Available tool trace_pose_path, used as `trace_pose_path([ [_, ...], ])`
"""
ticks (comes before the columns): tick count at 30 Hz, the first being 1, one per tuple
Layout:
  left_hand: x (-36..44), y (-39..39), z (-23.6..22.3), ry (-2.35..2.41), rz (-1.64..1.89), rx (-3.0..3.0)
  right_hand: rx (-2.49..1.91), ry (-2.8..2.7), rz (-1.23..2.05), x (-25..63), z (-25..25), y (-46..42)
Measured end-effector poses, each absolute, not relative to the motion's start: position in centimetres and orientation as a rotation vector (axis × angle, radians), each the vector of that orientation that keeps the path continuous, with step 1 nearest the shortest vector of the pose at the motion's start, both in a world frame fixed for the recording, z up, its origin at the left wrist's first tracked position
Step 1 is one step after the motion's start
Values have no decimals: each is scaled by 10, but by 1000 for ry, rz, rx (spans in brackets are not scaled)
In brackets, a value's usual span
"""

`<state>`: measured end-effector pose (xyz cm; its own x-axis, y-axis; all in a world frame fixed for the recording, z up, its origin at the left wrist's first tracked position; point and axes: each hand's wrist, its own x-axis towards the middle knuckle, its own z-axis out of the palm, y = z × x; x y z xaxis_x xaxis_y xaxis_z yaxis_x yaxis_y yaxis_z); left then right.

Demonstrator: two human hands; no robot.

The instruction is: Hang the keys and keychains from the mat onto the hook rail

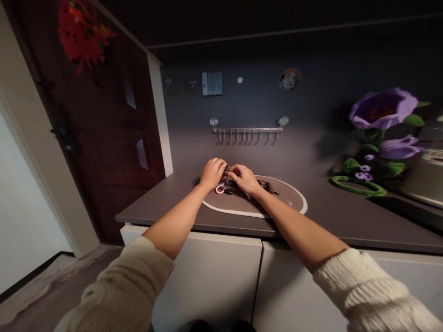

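My left hand (212, 173) and my right hand (245, 177) meet over an oval brown mat (223, 204) with a white rim. The fingers of both are closed around a small dark bunch of keys (227, 169), partly hidden by the fingertips. A pink ring (219, 189) lies below my left fingers, beside a small black piece (229, 190). To the right of my right hand, more dark keys (268, 187) rest on the mat, partly covered by my wrist.
On the wall behind hangs a clear rail with several hooks (248, 130), below a switch panel (212, 83). Purple artificial flowers (384, 110) with a green base stand at the right of the dark counter (152, 203). A dark red door (114, 138) is at the left.
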<state>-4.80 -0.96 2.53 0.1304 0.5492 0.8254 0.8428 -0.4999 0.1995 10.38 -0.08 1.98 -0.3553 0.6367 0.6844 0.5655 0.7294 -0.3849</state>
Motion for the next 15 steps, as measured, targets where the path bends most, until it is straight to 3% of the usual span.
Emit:
trace_pose_path([
  [15, -44, -16, 28, -1351, -1296, -2041, -826, -1932, -4, 105, 22, 2],
])
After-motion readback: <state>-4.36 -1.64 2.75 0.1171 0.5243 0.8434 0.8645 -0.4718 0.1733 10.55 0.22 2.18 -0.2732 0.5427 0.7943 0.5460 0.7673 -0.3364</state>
